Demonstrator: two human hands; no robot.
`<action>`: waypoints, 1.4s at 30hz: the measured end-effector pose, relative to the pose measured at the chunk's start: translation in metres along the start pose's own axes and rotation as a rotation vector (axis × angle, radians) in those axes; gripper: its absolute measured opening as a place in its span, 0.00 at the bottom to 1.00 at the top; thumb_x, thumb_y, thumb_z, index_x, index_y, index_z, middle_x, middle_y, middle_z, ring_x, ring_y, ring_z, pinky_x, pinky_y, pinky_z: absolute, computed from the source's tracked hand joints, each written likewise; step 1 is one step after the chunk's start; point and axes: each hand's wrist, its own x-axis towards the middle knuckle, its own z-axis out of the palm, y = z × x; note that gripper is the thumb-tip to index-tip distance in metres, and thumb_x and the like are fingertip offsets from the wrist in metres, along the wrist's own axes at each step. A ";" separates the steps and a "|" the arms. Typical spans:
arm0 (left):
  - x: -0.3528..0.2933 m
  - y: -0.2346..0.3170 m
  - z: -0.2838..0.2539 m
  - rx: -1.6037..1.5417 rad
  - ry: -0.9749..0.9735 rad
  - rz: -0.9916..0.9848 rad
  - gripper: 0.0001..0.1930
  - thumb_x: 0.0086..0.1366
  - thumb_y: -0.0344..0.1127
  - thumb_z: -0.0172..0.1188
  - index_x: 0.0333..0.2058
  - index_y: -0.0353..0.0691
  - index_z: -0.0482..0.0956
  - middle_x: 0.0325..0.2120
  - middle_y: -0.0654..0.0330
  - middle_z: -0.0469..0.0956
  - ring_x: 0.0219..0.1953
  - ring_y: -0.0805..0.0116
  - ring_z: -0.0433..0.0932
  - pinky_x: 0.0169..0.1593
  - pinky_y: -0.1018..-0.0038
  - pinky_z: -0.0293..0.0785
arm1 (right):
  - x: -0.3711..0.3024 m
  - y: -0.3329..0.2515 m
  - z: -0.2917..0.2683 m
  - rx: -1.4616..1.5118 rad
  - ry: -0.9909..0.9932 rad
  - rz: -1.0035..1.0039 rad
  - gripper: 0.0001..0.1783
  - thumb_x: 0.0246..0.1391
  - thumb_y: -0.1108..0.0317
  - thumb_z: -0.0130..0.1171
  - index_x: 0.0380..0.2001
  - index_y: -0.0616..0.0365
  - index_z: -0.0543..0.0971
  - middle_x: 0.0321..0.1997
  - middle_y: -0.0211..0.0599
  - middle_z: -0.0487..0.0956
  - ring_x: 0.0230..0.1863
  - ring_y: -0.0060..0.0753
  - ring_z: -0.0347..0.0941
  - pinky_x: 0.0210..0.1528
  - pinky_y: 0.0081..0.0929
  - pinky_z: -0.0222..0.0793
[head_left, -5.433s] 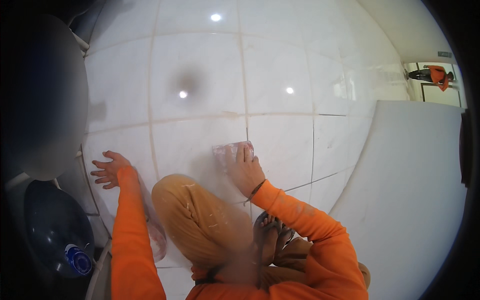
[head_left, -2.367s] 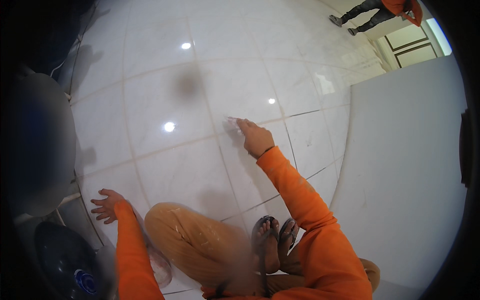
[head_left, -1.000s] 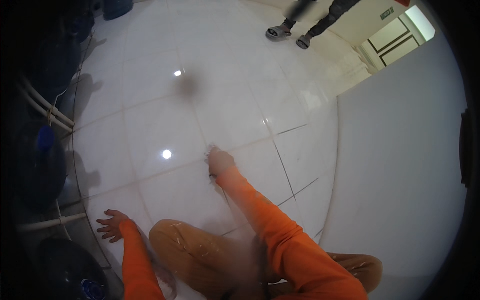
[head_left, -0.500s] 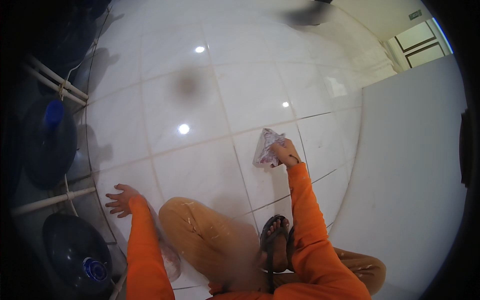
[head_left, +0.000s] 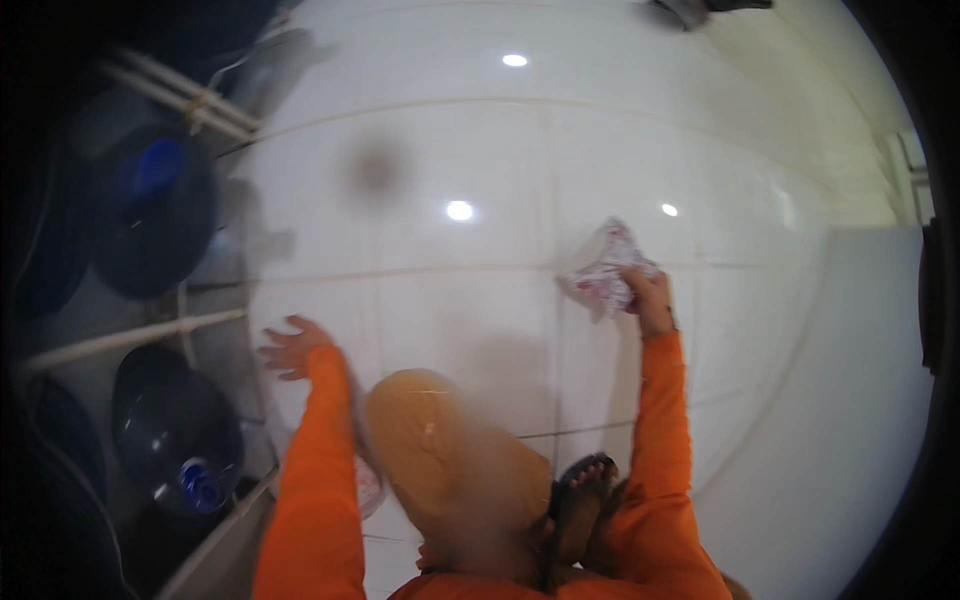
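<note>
Crumpled pinkish wrapper [head_left: 602, 275] pinched in right hand [head_left: 650, 301], left hand [head_left: 293, 348] splayed empty near bottles [head_left: 172, 425] and pipes [head_left: 140, 337], knee [head_left: 418, 405] between sleeves [head_left: 318, 470].

The sheet [head_left: 607, 268] is whitish with pinkish-red blotches, the sleeves [head_left: 660, 430] orange, the trousers [head_left: 425, 425] tan, the floor tiles [head_left: 450, 325] white, gridded with beige and dark lines [head_left: 400, 273], and the bottles [head_left: 165, 425] dark with blue caps [head_left: 203, 486].

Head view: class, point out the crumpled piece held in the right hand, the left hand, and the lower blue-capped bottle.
Crumpled piece [head_left: 601, 281]: head view, on its creased surface.
Left hand [head_left: 301, 346]: head view, on the back of the hand.
Lower blue-capped bottle [head_left: 172, 425]: head view, on its dark body.
</note>
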 end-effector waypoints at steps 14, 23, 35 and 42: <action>0.001 0.017 -0.021 -0.054 -0.014 -0.022 0.34 0.71 0.60 0.42 0.71 0.52 0.62 0.73 0.50 0.55 0.74 0.41 0.53 0.71 0.41 0.49 | 0.022 -0.016 0.030 0.339 -0.241 0.029 0.19 0.60 0.68 0.63 0.53 0.62 0.75 0.38 0.33 0.83 0.27 0.18 0.77 0.18 0.15 0.67; -0.003 0.019 -0.009 -0.026 -0.038 -0.019 0.35 0.71 0.63 0.39 0.71 0.55 0.61 0.73 0.50 0.55 0.74 0.41 0.53 0.71 0.41 0.49 | -0.050 -0.017 0.013 0.377 -0.031 -0.043 0.16 0.60 0.70 0.63 0.50 0.57 0.76 0.37 0.26 0.80 0.27 0.16 0.71 0.24 0.20 0.64; -0.001 0.020 -0.023 -0.087 -0.057 -0.006 0.36 0.70 0.60 0.43 0.72 0.51 0.59 0.74 0.47 0.51 0.75 0.39 0.48 0.72 0.40 0.45 | 0.061 -0.213 -0.097 -0.408 0.008 -0.443 0.18 0.60 0.61 0.66 0.46 0.62 0.76 0.38 0.33 0.80 0.31 0.23 0.75 0.28 0.21 0.64; 0.000 0.016 -0.033 -0.074 -0.118 -0.001 0.36 0.72 0.60 0.39 0.74 0.51 0.55 0.75 0.48 0.47 0.76 0.39 0.44 0.74 0.41 0.40 | 0.133 -0.166 0.151 -0.230 -0.358 -0.344 0.16 0.62 0.62 0.62 0.50 0.57 0.77 0.40 0.31 0.81 0.34 0.25 0.78 0.31 0.23 0.72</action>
